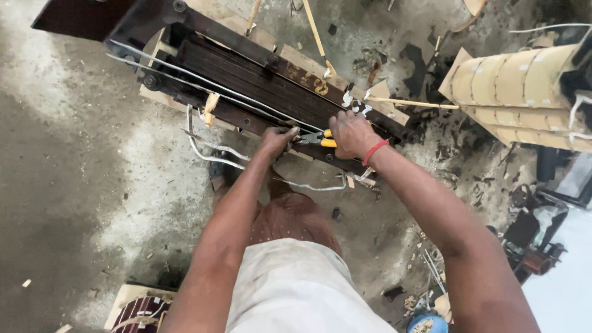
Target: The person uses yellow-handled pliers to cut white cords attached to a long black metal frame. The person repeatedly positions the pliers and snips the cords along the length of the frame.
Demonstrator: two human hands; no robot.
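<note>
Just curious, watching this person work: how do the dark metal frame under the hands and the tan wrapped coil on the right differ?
The dark metal frame is flat, long and nearly black; the tan wrapped coil is rounded and pale, banded in segments. Both hands, left hand and right hand, rest on the frame; the coil lies untouched. Both sit on the littered concrete floor.
</note>
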